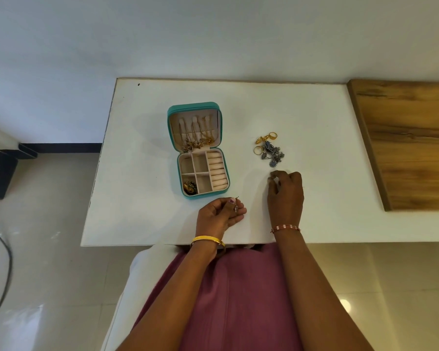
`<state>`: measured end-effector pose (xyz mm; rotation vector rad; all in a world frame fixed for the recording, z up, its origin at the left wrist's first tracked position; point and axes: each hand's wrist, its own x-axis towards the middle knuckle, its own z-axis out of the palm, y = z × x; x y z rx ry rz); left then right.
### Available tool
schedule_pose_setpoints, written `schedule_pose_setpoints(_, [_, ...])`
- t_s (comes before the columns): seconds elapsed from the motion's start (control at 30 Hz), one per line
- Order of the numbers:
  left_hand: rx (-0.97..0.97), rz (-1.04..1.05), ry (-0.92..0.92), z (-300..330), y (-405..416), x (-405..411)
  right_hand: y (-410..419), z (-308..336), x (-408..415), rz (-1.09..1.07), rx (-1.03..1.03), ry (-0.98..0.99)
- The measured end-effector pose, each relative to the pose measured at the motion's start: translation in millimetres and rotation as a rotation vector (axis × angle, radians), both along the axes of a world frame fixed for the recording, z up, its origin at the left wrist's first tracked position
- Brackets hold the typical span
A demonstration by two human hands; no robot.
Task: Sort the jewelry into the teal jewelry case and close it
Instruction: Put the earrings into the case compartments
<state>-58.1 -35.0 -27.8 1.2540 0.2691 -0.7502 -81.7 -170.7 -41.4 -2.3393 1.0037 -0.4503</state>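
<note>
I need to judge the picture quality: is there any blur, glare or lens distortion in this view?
In the head view, the straight edges of the white table bow, a wide-angle effect; glare spots sit on the floor tiles; the jewelry pile looks slightly soft, so fine detail is lost; the hands cast only faint shadows.

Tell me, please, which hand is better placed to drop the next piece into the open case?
Probably the left hand: it pinches a small earring right beside the case. The right hand sits farther away, near the jewelry pile.
</note>
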Motion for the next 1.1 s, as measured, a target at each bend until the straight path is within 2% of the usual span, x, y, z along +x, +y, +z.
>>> schedule_pose_setpoints(0.27, [0.015, -0.008, 0.003, 4, 0, -1, 4, 0, -2, 0.072, -0.079, 0.047])
schedule_pose_setpoints(0.57, [0.154, 0.030, -0.078, 4, 14, -6, 10, 2, -3, 0.173, -0.134, 0.105])
schedule_pose_setpoints(0.7, [0.202, 0.116, -0.158, 10, 20, -2, 19, 10, -1, 0.196, -0.050, 0.046])
schedule_pose_setpoints(0.9, [0.305, 0.304, -0.352, 19, 39, 8, 63, 38, 15, 0.262, 0.209, -0.208])
schedule_pose_setpoints(1.0, [0.360, 0.381, -0.383, 19, 44, 13, 79, 43, 29, 0.316, 0.251, -0.178])
schedule_pose_setpoints(1.1, [0.406, 0.398, -0.385, 18, 44, 14, 87, 38, 42, 0.383, 0.130, -0.070])
